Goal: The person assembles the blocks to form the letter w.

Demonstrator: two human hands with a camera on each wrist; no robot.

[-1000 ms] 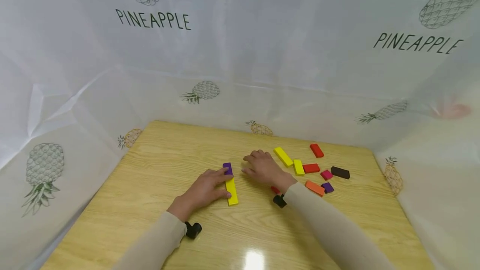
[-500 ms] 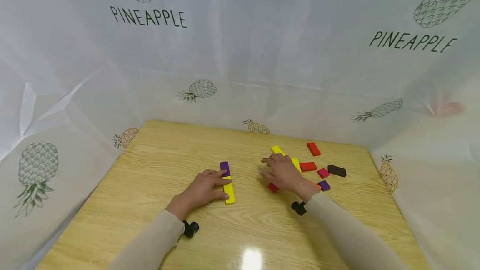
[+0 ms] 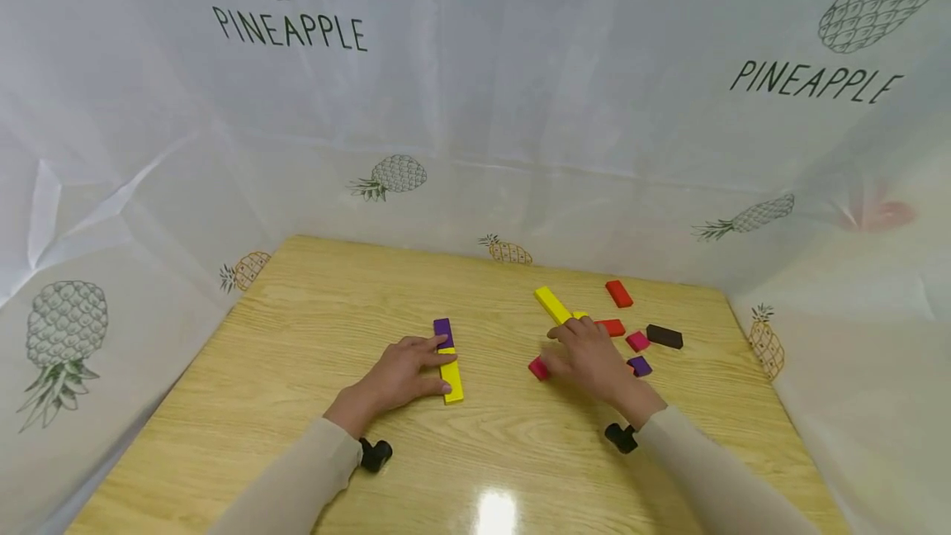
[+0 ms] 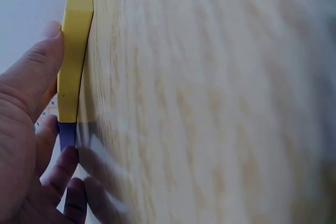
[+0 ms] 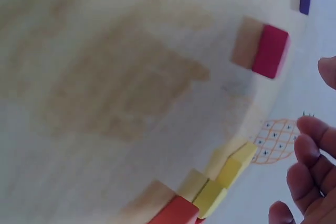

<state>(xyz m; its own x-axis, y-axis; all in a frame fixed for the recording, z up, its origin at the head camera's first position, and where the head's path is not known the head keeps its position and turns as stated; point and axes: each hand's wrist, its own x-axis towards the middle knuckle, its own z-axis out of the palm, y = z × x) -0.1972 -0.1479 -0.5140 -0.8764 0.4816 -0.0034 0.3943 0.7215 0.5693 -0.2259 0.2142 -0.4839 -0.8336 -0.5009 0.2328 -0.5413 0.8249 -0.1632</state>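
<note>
L hand (image 3: 401,371): fingers relaxed, tips resting on purple blk (image 3: 442,327) & yellow bar (image 3: 454,382), set end to end on table (image 3: 357,295). R hand (image 3: 594,360): fingers loose, nothing held, just beside pink blk (image 3: 537,368). Judgement: L best pressing lightly, else joint may skew; pink blk best pinched by sides, w/o nudging other blks (image 3: 664,337). Table wood-grain, glare (image 3: 495,510) nearest person. Pineapple-print sheet (image 3: 475,106) behind & both sides.

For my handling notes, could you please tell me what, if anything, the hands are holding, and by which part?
Nothing appears gripped: the left hand only touches the purple block and the adjoining yellow block; the right hand holds nothing.
</note>
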